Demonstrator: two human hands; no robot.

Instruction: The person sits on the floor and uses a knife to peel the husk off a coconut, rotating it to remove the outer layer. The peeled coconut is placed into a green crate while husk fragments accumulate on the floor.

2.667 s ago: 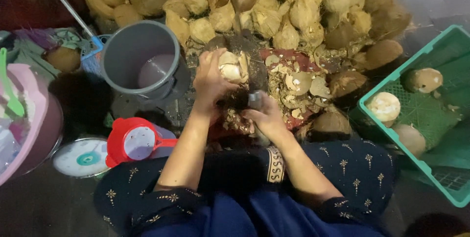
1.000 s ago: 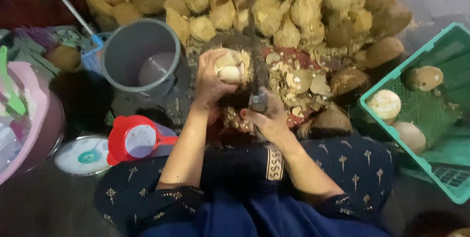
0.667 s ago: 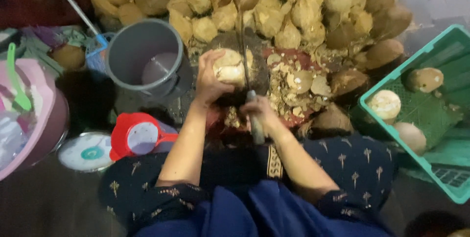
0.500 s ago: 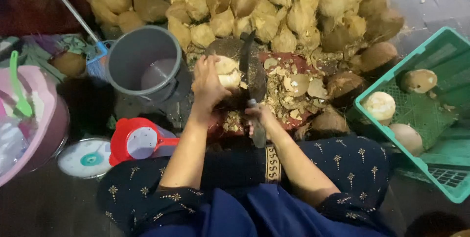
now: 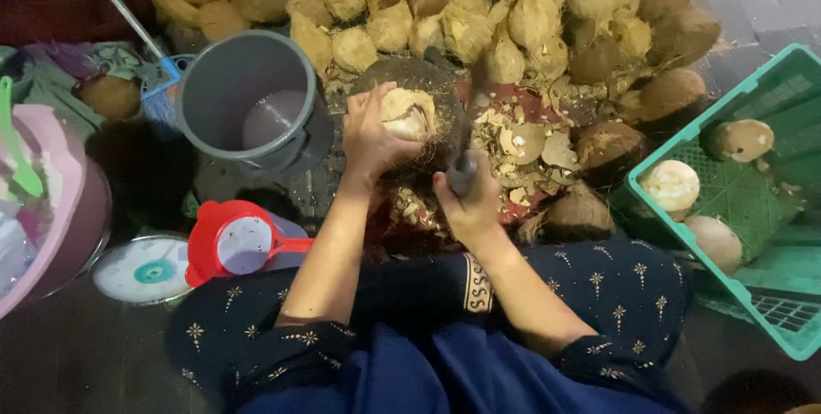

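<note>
Knife [image 5: 466, 136] has swung up; left hand [image 5: 369, 136] grips the coconut [image 5: 407, 115], right hand [image 5: 469, 209] grips the handle. A glancing chop could hit the fingers.

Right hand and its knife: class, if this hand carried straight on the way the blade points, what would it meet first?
Most likely the part-peeled coconut that the left hand holds. The right hand points its knife up and away toward it. Depth is unclear, so it might instead pass alongside into the husk pile.
</note>
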